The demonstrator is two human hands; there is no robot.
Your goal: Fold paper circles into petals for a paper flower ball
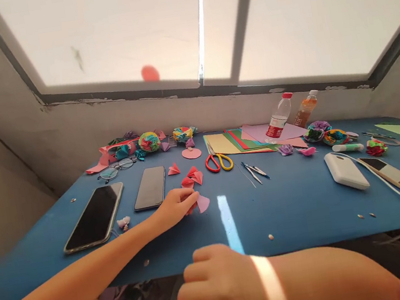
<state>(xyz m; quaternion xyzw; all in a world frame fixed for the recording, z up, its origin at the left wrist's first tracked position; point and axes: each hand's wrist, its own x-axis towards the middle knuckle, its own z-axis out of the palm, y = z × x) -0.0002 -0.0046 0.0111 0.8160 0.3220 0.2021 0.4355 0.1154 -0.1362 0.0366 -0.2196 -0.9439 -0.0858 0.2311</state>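
Pinching: left hand (pixel 174 208) fingertips closed on a pink folded paper (pixel 202 202), mid-table, toward the near edge.
Right hand (pixel 215 288): curled into a loose fist at the near edge, holding nothing visible.
Beside the fingers: more red folded pieces (pixel 192 176) just beyond, two phones (pixel 150 187) lying flat to the left.
Farther in: scissors (pixel 218 162) and tweezers (pixel 255 171) near the middle; coloured sheets (pixel 234 142) and two bottles (pixel 278 118) by the far edge.
Far left corner: paper flowers (pixel 149 141), glasses (pixel 116 168).
Right side: power bank (pixel 346 171) with cable.
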